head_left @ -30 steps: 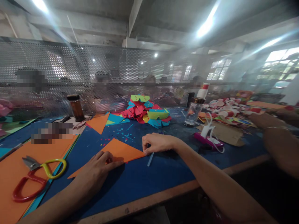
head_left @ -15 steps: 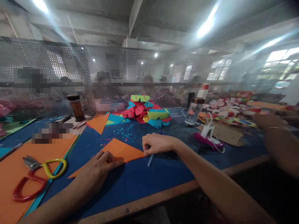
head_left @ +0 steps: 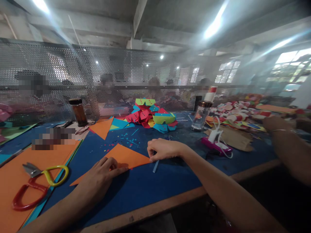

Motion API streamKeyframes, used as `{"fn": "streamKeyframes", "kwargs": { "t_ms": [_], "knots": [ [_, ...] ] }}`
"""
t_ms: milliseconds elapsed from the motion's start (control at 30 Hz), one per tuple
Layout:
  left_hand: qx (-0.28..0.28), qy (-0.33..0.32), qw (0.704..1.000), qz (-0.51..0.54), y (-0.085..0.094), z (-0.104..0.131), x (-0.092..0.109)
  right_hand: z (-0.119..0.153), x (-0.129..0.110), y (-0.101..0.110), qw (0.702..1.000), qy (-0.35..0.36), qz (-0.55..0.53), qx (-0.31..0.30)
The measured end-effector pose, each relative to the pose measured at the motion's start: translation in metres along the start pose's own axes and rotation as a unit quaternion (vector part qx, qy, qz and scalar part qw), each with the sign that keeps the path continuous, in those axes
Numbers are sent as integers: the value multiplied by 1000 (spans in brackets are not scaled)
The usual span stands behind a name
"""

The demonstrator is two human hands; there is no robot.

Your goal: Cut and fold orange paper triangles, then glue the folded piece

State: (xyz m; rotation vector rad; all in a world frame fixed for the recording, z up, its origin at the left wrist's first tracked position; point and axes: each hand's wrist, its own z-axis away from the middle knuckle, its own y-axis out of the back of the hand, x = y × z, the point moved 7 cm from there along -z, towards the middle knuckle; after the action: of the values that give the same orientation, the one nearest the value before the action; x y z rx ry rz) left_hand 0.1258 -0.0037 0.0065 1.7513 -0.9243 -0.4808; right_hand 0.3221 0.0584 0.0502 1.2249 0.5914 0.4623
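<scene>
A folded triangle of orange paper [head_left: 131, 155] lies on the blue tabletop in front of me. My left hand [head_left: 103, 171] presses it down near its lower edge, the fingers bent and the thumb stretched along the fold. At the triangle's right corner, my right hand [head_left: 165, 150] pinches the tip between thumb and fingers. A thin pale strip [head_left: 155, 166] sits just below the right hand. To the left, scissors with one red and one yellow handle [head_left: 40, 183] rest on a stack of orange sheets [head_left: 12, 168].
Behind the triangle are small scraps [head_left: 126, 140], another orange piece [head_left: 102, 127] and a pile of colourful paper glasses [head_left: 145, 113]. A brown jar [head_left: 79, 113], a clear bottle [head_left: 201, 116] and a purple power strip [head_left: 216, 145] stand around. Someone else's arm [head_left: 286, 139] reaches in from the right.
The view has shifted very slightly. Both hands keep their hold on the orange paper, which lies in the same place.
</scene>
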Motion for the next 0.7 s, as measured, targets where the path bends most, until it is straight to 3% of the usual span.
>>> {"fn": "streamKeyframes", "kwargs": {
  "t_ms": [500, 700],
  "knots": [
    [23, -10, 1000, -18, 3, -1, 2, 6, 0, 6, 997, 56, -52, -5],
    [12, 0, 1000, -9, 1, -1, 1, 6, -23, 21, 992, 77, -83, 51]
  ]
}}
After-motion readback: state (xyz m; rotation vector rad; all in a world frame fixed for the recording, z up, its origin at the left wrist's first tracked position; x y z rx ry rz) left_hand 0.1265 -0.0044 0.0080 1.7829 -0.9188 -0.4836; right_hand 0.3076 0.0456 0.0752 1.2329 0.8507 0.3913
